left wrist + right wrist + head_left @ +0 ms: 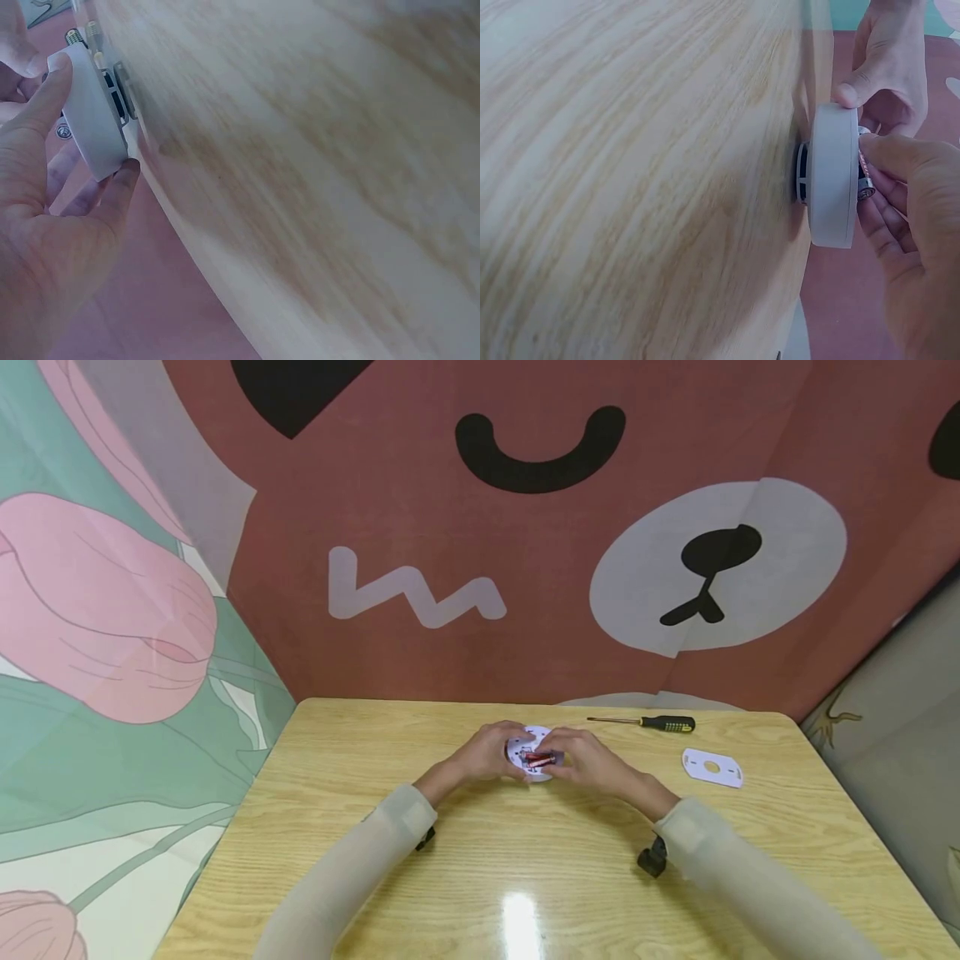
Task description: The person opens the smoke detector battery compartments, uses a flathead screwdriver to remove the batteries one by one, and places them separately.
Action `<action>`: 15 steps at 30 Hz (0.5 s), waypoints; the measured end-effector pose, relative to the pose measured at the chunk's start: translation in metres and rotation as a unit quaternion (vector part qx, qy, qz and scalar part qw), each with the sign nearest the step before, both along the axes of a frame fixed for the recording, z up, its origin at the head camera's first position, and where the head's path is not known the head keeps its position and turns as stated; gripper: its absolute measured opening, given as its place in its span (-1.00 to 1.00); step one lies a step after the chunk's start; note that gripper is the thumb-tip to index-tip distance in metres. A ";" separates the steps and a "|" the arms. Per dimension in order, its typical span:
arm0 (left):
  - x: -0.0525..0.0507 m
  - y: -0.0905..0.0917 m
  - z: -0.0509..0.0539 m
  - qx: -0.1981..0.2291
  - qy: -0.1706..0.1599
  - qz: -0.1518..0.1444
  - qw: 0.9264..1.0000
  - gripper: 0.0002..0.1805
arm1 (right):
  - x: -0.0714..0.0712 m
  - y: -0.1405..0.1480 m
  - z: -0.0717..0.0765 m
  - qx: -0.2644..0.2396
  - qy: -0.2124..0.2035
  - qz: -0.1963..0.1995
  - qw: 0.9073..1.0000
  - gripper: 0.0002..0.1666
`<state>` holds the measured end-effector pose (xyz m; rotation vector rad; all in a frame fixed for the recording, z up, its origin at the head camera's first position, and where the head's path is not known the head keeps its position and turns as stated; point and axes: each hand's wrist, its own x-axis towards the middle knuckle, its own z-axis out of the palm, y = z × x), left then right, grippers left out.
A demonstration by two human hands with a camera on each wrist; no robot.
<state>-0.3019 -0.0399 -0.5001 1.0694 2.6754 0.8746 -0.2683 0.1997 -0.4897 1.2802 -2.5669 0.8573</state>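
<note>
A round white device [536, 774] sits on the table between both hands, its inner side facing up with red batteries [538, 761] in it. The left hand [486, 752] grips its left rim; in the left wrist view, thumb and fingers hold the white side wall [91, 112]. With bent thumb and fingers, the right hand [588, 760] holds a battery at the device's upper face. The right wrist view shows the battery end [865, 189] beside that hand's fingers, and the white casing [832, 176] with a dark part under it against the table.
A screwdriver [667, 723] with a black and yellow handle lies near the table's back edge. Right of the hands is a flat white plate [712, 767] with a central hole. A patterned cloth [420, 660] hangs behind the wooden table [465, 877].
</note>
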 end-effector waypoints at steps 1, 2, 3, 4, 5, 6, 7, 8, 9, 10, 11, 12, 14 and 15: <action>0.000 0.000 0.000 0.001 0.001 -0.002 1.000 -0.16 | 0.000 0.000 0.000 -0.001 -0.001 0.000 1.000 -0.70; 0.000 0.000 0.000 0.000 0.003 -0.004 1.000 -0.16 | 0.000 0.000 -0.001 -0.002 -0.002 0.001 1.000 -0.71; 0.000 0.000 0.001 0.000 0.006 -0.007 1.000 -0.16 | 0.000 0.000 -0.001 -0.004 -0.003 0.003 1.000 -0.71; 0.000 -0.001 0.001 -0.001 0.009 -0.010 1.000 -0.15 | 0.000 0.000 -0.001 -0.005 -0.006 0.004 1.000 -0.72; 0.000 -0.001 0.002 -0.002 0.011 -0.013 1.000 -0.14 | 0.000 0.000 -0.001 -0.007 -0.009 0.006 1.000 -0.72; -0.001 -0.001 0.002 -0.002 0.013 -0.016 1.000 -0.14 | 0.000 0.000 -0.001 -0.009 -0.013 0.007 1.000 -0.72; -0.001 -0.001 0.002 -0.002 0.014 -0.019 1.000 -0.13 | 0.001 0.000 -0.001 -0.009 -0.016 0.008 1.000 -0.72; -0.002 -0.002 0.002 -0.003 0.015 -0.020 1.000 -0.12 | 0.001 0.000 -0.001 -0.008 -0.018 0.009 1.000 -0.72; -0.002 -0.002 0.003 -0.003 0.016 -0.022 1.000 -0.11 | 0.001 0.000 -0.001 -0.007 -0.021 0.008 1.000 -0.72; -0.002 -0.002 0.003 -0.003 0.017 -0.024 1.000 -0.10 | 0.001 0.000 -0.001 -0.007 -0.023 0.007 1.000 -0.73; -0.002 -0.002 0.003 -0.001 0.015 -0.025 1.000 -0.10 | 0.001 0.000 -0.001 -0.005 -0.026 0.006 1.000 -0.73; -0.002 -0.002 0.003 0.000 0.014 -0.026 1.000 -0.10 | 0.001 0.000 -0.001 -0.003 -0.028 0.004 1.000 -0.73; -0.003 -0.003 0.003 0.004 0.008 -0.026 1.000 -0.11 | 0.002 0.001 0.000 0.000 -0.031 0.001 1.000 -0.74; -0.003 -0.003 0.003 0.007 0.007 -0.025 1.000 -0.12 | 0.002 0.001 0.000 0.002 -0.033 -0.002 0.999 -0.74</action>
